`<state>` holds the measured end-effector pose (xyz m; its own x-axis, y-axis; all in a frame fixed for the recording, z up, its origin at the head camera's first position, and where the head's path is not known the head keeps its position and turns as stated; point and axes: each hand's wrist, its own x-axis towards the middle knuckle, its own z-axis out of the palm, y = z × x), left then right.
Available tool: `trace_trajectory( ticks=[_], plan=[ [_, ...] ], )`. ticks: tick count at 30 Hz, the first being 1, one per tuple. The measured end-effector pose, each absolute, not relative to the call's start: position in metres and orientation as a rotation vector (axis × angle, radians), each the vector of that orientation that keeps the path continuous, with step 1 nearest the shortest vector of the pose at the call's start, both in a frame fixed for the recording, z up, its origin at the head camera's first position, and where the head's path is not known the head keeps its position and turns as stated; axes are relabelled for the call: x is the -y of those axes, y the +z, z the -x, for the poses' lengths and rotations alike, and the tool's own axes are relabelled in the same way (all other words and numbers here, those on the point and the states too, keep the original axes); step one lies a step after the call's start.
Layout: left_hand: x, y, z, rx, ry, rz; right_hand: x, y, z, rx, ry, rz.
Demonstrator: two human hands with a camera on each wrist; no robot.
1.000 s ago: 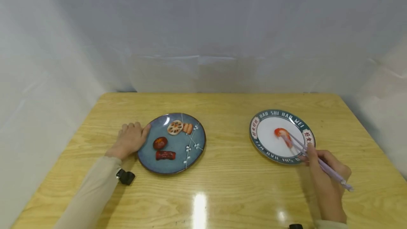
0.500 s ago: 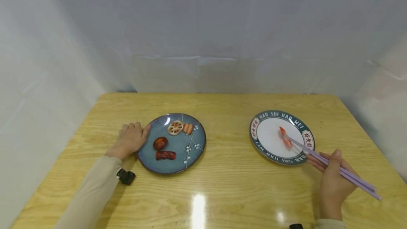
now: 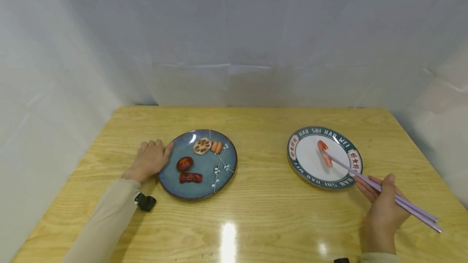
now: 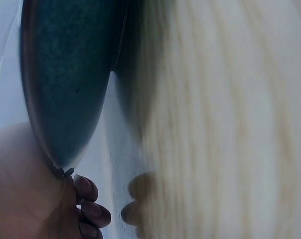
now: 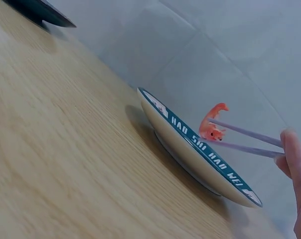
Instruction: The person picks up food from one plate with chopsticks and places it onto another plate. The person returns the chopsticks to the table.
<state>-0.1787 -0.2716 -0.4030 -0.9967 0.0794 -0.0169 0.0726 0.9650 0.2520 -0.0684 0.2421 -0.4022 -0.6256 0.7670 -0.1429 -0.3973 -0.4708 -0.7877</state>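
My left hand (image 3: 150,160) holds the near-left rim of a blue plate (image 3: 204,192), thumb on top and fingertips lower at the edge in the left wrist view. On that plate lie a lotus root slice (image 3: 202,146), small orange-brown sausage-like pieces (image 3: 216,147), a shiitake mushroom cap (image 3: 184,163) and a dark red glazed meat piece (image 3: 191,177). In my right hand (image 3: 386,206) is a pair of lilac chopsticks (image 5: 247,132). Their tips flank a red-orange shrimp (image 5: 212,124) over a white plate (image 3: 307,155) with a green lettered rim. Whether the shrimp touches this plate I cannot tell.
Both plates stand on a light wooden table (image 3: 256,214), with a wide gap between them. Pale sheeting (image 3: 226,44) hangs behind and beside it. A black wrist strap device (image 3: 146,202) sits at the left cuff.
My right hand has shifted rightward and turned, so the chopsticks lie flatter. The shrimp has turned and moved slightly up and left since the middle frame. The left hand stays still.
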Motion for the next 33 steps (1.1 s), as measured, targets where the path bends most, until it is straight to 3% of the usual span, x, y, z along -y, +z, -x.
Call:
trace_trajectory(
  ticks=[33],
  plan=[
    [0.271, -0.404, 0.181, -3.078, 0.382, -0.097, -0.254, -0.403, 0.07, 0.524, 2.5, 0.756]
  ],
)
